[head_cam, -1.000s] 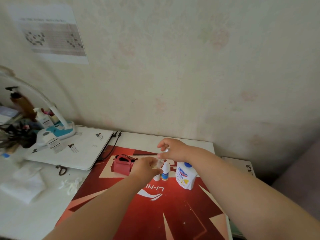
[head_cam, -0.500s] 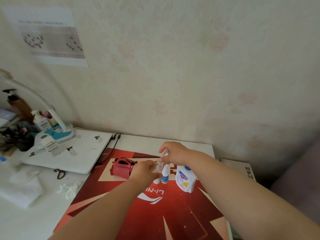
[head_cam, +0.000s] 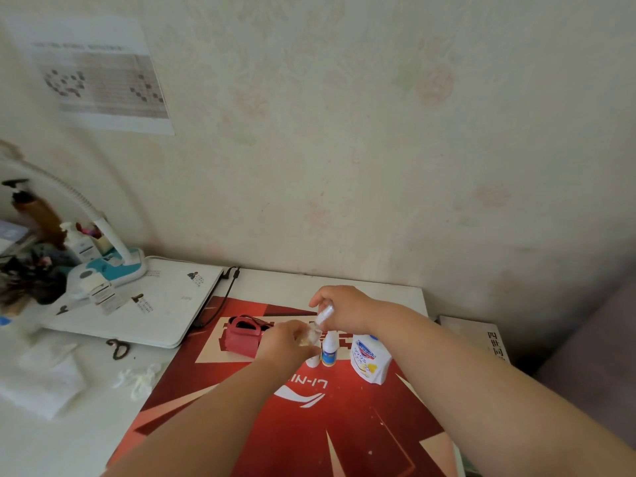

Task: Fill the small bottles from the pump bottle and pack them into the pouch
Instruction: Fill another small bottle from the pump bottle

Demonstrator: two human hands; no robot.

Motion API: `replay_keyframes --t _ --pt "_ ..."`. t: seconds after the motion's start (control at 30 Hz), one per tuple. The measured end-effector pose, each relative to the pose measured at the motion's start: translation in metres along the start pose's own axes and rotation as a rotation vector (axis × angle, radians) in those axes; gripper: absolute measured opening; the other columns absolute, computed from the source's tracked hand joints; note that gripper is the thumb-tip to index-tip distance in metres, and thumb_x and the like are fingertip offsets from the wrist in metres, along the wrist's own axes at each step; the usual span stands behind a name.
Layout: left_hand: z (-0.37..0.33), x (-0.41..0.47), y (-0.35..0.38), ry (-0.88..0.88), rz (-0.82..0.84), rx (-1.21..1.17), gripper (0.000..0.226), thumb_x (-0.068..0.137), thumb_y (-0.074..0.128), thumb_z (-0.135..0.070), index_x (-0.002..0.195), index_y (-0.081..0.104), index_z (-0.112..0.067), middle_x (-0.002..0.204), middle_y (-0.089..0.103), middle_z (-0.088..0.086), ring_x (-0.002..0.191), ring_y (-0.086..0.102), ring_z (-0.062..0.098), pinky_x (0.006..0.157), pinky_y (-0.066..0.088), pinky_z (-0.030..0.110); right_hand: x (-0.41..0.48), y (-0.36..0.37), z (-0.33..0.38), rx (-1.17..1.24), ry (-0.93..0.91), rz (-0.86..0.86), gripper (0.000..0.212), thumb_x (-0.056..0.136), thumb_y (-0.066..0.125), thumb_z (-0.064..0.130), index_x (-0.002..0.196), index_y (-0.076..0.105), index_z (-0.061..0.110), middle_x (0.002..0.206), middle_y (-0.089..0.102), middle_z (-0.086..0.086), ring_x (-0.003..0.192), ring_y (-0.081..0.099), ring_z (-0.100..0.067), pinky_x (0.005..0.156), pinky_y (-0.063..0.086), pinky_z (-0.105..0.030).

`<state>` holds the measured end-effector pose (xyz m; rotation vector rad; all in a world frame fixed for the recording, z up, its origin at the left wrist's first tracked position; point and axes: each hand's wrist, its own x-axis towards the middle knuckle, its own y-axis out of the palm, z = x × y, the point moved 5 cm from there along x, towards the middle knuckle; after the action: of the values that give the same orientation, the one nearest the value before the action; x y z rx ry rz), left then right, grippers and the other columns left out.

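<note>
My left hand (head_cam: 285,344) grips a small clear bottle (head_cam: 308,336) above the red mat. My right hand (head_cam: 346,309) pinches a small glittery cap (head_cam: 323,316) right at that bottle's mouth. Below them stand a small bottle with a blue label (head_cam: 329,353) and a small white one (head_cam: 312,361), half hidden by my left hand. The white pump bottle (head_cam: 370,362) stands just to the right; my right wrist covers its top. The red pouch (head_cam: 241,339) lies to the left of my left hand with its top open.
A red printed mat (head_cam: 309,425) covers the desk's near part. A white laptop (head_cam: 151,304) lies at left with a desk lamp base (head_cam: 110,270) on it, clutter behind. Scissors (head_cam: 118,349) and tissue (head_cam: 48,376) lie on the left. A book (head_cam: 481,339) lies at the right edge.
My right hand has brought the cap down to the mouth of the clear bottle in my left hand. Both hands have stayed over the standing bottles.
</note>
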<state>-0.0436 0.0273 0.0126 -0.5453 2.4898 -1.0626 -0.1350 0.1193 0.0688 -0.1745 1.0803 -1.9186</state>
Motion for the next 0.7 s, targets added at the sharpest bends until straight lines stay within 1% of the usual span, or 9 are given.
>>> replay_keyframes --t 0.1,0.17,0.23,0.27,0.33,0.4,0.5,0.63,0.7 --pt "0.002 0.000 -0.001 -0.013 0.001 0.010 0.026 0.077 0.072 -0.031 0.098 0.060 -0.021 0.077 0.056 -0.009 0.068 0.051 0.006 0.055 0.036 0.015 -0.003 -0.004 0.002 0.040 -0.026 -0.009 0.039 0.085 0.060 0.006 0.122 0.058 0.018 0.120 0.059 0.001 0.095 0.052 -0.008 0.068 0.042 -0.011" --pt "0.005 0.001 -0.002 -0.028 0.003 0.004 0.022 0.077 0.072 -0.031 0.092 0.058 -0.023 0.075 0.055 -0.009 0.065 0.049 0.006 0.055 0.036 0.015 -0.004 -0.008 0.001 0.064 -0.028 -0.009 0.040 0.083 0.064 0.004 0.120 0.059 0.018 0.119 0.060 0.000 0.094 0.052 -0.009 0.071 0.045 -0.014" --pt "0.006 0.001 -0.002 -0.035 0.006 0.006 0.022 0.077 0.072 -0.031 0.092 0.058 -0.023 0.077 0.056 -0.008 0.066 0.050 0.006 0.055 0.037 0.015 -0.003 -0.011 0.000 0.074 -0.031 -0.021 0.040 0.082 0.066 0.004 0.119 0.060 0.017 0.118 0.061 -0.001 0.095 0.054 -0.009 0.080 0.047 -0.019" --pt "0.007 0.001 -0.003 -0.037 0.006 0.008 0.023 0.077 0.072 -0.031 0.094 0.059 -0.022 0.079 0.056 -0.008 0.067 0.051 0.006 0.055 0.037 0.015 -0.003 -0.012 -0.002 0.080 -0.031 -0.033 0.039 0.081 0.067 0.005 0.118 0.060 0.017 0.117 0.061 0.000 0.096 0.055 -0.009 0.082 0.047 -0.020" --pt "0.008 0.001 -0.003 -0.038 0.003 0.002 0.027 0.077 0.072 -0.031 0.098 0.061 -0.020 0.080 0.056 -0.009 0.068 0.051 0.005 0.055 0.036 0.014 -0.003 -0.014 -0.005 0.107 -0.020 -0.064 0.036 0.081 0.069 0.010 0.115 0.062 0.019 0.115 0.061 0.002 0.097 0.056 -0.009 0.080 0.046 -0.017" --pt "0.009 0.000 -0.003 -0.042 0.000 -0.007 0.029 0.077 0.072 -0.030 0.102 0.061 -0.020 0.082 0.057 -0.009 0.070 0.052 0.005 0.056 0.037 0.014 -0.002 -0.016 -0.010 0.119 -0.003 -0.083 0.031 0.081 0.071 0.017 0.111 0.064 0.023 0.114 0.060 0.004 0.099 0.056 -0.010 0.080 0.045 -0.018" --pt "0.013 0.001 -0.005 -0.054 -0.009 -0.013 0.033 0.078 0.071 -0.029 0.108 0.061 -0.019 0.089 0.059 -0.008 0.077 0.055 0.007 0.064 0.042 0.016 -0.003 -0.017 -0.014 0.112 0.019 -0.100 0.026 0.081 0.072 0.026 0.106 0.064 0.025 0.111 0.058 0.004 0.099 0.055 -0.011 0.082 0.045 -0.022" --pt "0.018 0.002 -0.006 -0.080 -0.014 -0.038 0.039 0.081 0.068 -0.027 0.118 0.057 -0.019 0.101 0.061 -0.005 0.084 0.055 0.008 0.067 0.042 0.016 -0.006 -0.023 -0.015 0.128 0.025 -0.138 0.027 0.081 0.071 0.028 0.107 0.065 0.021 0.105 0.057 0.005 0.091 0.054 -0.009 0.071 0.042 -0.016" --pt "0.019 0.003 -0.006 -0.086 -0.015 -0.048 0.041 0.082 0.067 -0.028 0.120 0.056 -0.019 0.109 0.063 -0.004 0.086 0.056 0.009 0.070 0.044 0.017 -0.007 -0.025 -0.015 0.133 0.025 -0.142 0.027 0.081 0.071 0.027 0.107 0.065 0.020 0.104 0.059 0.005 0.089 0.054 -0.008 0.068 0.042 -0.014"
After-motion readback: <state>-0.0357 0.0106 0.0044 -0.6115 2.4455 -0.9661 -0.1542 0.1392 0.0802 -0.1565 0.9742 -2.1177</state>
